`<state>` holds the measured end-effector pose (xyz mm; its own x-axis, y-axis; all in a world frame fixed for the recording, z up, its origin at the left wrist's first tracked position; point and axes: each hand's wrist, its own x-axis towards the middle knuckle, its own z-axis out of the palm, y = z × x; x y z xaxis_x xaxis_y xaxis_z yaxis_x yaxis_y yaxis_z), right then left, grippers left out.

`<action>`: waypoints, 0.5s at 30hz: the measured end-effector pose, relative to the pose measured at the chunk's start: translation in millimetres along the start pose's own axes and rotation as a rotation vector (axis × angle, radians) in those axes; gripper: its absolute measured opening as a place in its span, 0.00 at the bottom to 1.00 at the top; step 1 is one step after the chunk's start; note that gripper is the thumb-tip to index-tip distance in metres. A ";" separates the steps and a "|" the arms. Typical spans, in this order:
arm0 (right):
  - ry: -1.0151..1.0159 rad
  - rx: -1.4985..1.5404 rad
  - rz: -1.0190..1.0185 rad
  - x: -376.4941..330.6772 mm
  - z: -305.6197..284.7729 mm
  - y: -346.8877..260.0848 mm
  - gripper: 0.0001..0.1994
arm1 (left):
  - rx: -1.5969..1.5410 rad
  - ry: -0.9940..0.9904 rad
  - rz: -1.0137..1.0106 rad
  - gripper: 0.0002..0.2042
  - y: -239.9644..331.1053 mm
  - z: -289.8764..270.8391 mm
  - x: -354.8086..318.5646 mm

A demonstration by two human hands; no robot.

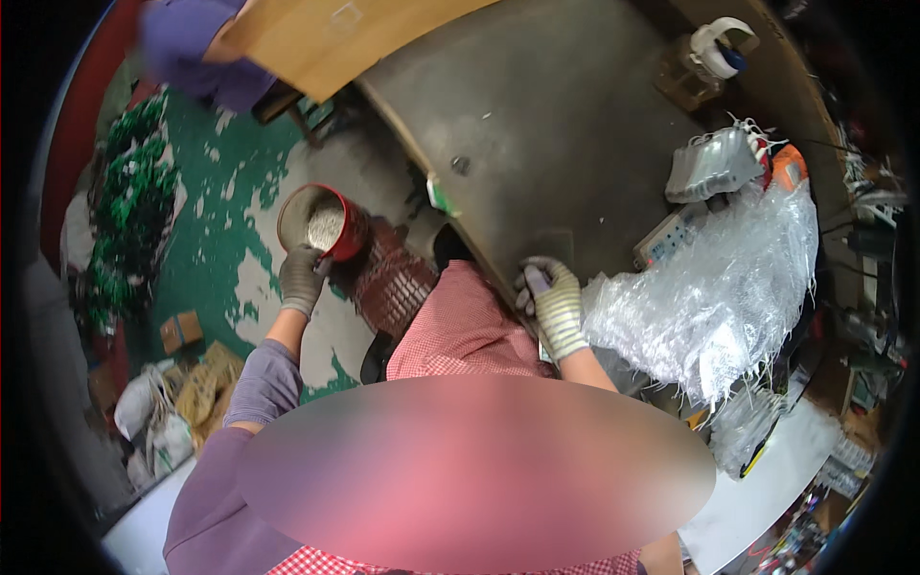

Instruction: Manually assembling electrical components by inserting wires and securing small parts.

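Observation:
My left hand point(304, 278), in a grey striped knit glove, is closed on the near rim of a red bucket point(355, 230). The bucket is tilted, and a pale, grainy-looking mass point(326, 225) lies inside it. Beneath the bucket is a dark red slotted crate or stool point(395, 287), partly covered by it. My right hand point(556, 305), in a striped glove, is at the near edge of the grey tabletop point(537, 125) with its fingers curled in. A small lilac patch shows at its thumb; whether that is glove or a held thing is unclear.
Clear plastic bags point(709, 278) are heaped on the table's right, beside a power strip point(661, 238) and a clear jug point(695, 72). A cardboard sheet point(335, 38) and a person in purple point(196, 48) are at the far left. Green tinsel point(134, 201) lies left.

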<state>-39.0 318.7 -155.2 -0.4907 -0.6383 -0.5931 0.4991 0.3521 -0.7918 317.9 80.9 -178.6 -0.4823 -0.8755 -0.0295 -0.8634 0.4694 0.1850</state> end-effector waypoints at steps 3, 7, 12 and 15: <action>-0.034 -0.025 -0.035 -1.2 -3.2 1.1 0.08 | 0.030 0.054 -0.031 0.08 14.2 -5.1 -44.8; -0.058 -0.005 -0.012 -2.7 -7.3 -0.1 0.08 | -0.011 0.098 -0.058 0.08 23.2 -10.1 -101.9; -0.086 0.004 -0.031 -0.1 -16.2 1.2 0.08 | -0.077 0.146 -0.067 0.08 35.5 -17.9 -147.7; -0.178 0.099 0.054 3.7 -29.2 1.4 0.10 | -0.076 0.120 -0.100 0.08 46.8 -16.0 -153.1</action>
<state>-61.0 336.8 -162.8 -0.3317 -0.7345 -0.5920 0.5932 0.3256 -0.7363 353.7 235.1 -149.7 -0.3696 -0.9269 0.0651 -0.8903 0.3733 0.2609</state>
